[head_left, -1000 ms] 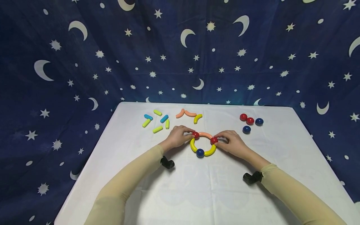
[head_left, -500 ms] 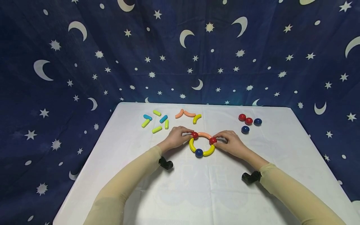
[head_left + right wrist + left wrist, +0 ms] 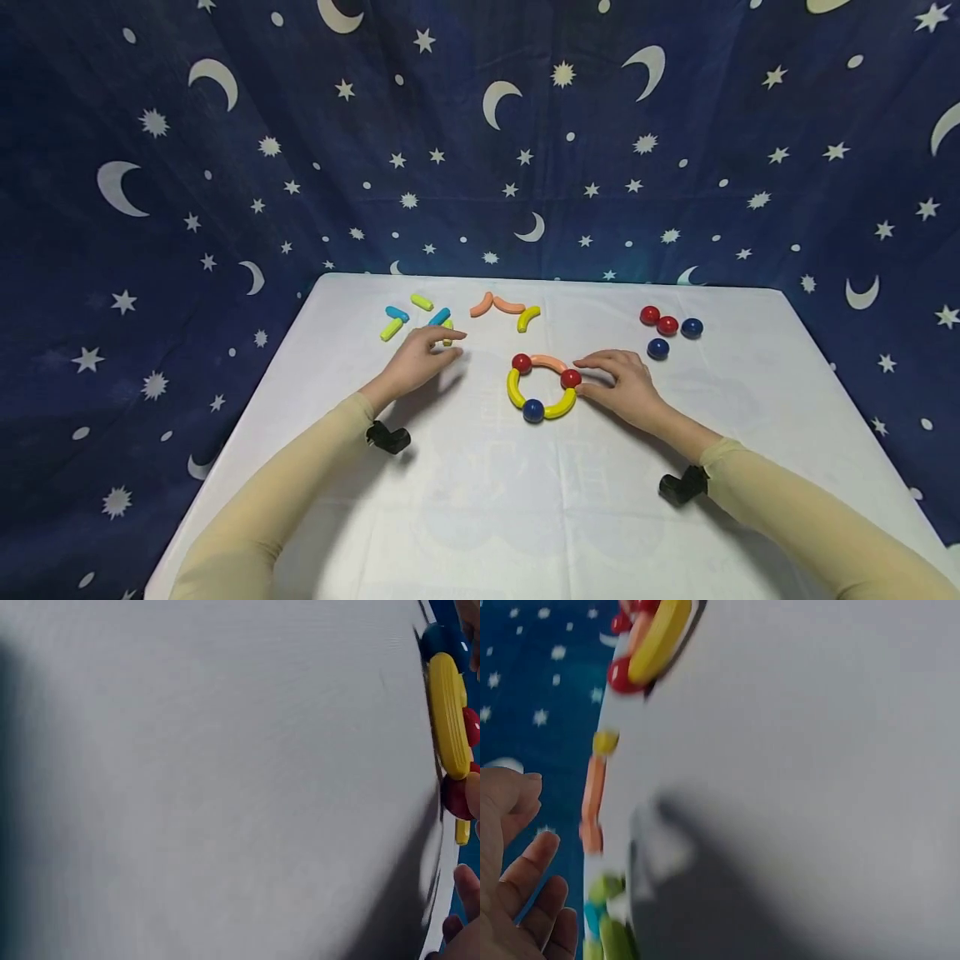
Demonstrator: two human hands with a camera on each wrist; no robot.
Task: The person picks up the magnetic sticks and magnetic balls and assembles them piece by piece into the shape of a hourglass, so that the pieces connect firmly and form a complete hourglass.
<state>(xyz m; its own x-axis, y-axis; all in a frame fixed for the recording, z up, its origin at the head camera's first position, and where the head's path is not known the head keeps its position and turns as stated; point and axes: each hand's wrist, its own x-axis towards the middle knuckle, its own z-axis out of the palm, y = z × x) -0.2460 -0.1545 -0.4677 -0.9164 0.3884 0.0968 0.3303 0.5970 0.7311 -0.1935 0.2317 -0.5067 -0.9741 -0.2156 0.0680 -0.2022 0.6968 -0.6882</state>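
Note:
A ring of toy balls and curved sticks lies mid-table. In it are a left red ball (image 3: 521,363), a right red ball (image 3: 571,379), a blue ball (image 3: 533,411), an orange curved stick (image 3: 549,362) and two yellow curved sticks (image 3: 560,405). My right hand (image 3: 628,392) is beside the right red ball, thumb and fingers spread around its side; the thumb overlaps that ball in the right wrist view. My left hand (image 3: 416,362) hovers left of the ring with parted, unladen fingers, partly covering a lime stick (image 3: 447,327) and a blue stick (image 3: 439,317).
More lime sticks (image 3: 392,329) and another blue stick (image 3: 397,314) lie at the back left. Two loose orange curved sticks (image 3: 509,306) and a yellow one (image 3: 528,318) lie behind the ring. Loose red balls (image 3: 667,326) and blue balls (image 3: 692,327) sit at the back right.
My left hand has let go of the left red ball and moved left towards the straight sticks. My right hand's fingers have loosened from the right red ball. The ring keeps its shape.

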